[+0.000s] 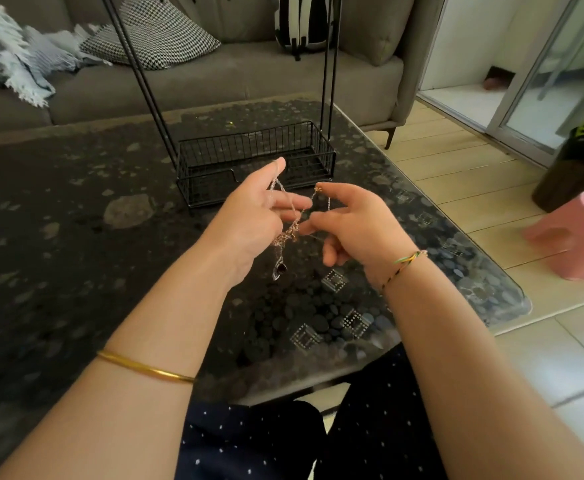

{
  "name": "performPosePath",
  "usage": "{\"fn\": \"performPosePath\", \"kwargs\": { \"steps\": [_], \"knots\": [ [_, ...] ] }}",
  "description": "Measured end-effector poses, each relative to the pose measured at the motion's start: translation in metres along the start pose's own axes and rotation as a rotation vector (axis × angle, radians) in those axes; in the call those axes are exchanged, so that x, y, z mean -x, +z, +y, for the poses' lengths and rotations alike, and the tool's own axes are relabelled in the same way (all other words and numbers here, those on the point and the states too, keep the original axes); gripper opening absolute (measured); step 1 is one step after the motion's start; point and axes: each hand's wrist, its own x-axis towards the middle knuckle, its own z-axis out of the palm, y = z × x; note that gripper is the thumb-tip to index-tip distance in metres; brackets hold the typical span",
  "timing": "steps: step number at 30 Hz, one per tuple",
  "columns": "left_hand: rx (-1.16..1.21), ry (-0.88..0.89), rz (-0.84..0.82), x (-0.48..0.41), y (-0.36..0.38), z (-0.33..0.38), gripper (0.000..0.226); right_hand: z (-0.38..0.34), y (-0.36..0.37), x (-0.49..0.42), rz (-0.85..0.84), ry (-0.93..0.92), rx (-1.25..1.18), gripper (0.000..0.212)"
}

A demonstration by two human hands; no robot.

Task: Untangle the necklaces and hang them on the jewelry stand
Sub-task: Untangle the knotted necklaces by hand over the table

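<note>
A knot of thin gold and silver necklaces (288, 233) hangs between my two hands above the table. A dark pendant (279, 269) dangles below the knot. My left hand (254, 216) has a silver chain looped over its raised thumb and fingers. My right hand (356, 221) pinches a gold chain end at its fingertips, its other fingers curled. The black wire jewelry stand (256, 164) sits just behind my hands, with a basket base and tall thin posts (328, 64) rising out of view. Nothing hangs on the part of the stand that shows.
The dark pebble-patterned glass table (76, 237) ends at a rounded corner on the right. A grey sofa (214, 77) with a checked cushion and a blanket stands behind it. A pink stool (581, 233) and a dark pot (567, 174) stand on the tiled floor to the right.
</note>
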Motion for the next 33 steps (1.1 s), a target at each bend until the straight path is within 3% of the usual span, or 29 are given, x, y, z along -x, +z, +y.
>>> {"fn": "performPosePath", "kwargs": {
  "steps": [6,14,25,29,33],
  "knots": [
    [0.02,-0.02,-0.128,-0.01,0.01,-0.001,0.095,0.002,-0.001,-0.005,-0.013,0.088,-0.082,0.056],
    [-0.009,-0.069,-0.123,-0.014,0.012,-0.007,0.1,0.004,-0.004,-0.008,-0.044,0.158,-0.162,0.064],
    [-0.116,-0.152,-0.074,-0.012,0.007,-0.012,0.081,0.006,-0.004,-0.011,-0.007,-0.064,0.267,0.072],
    [-0.128,-0.194,-0.036,-0.014,0.006,-0.014,0.062,0.008,-0.003,-0.014,-0.036,-0.039,0.26,0.071],
    [-0.113,-0.211,-0.013,-0.015,0.007,-0.015,0.071,0.007,-0.004,-0.015,-0.046,-0.034,0.279,0.067]
  ]
}}
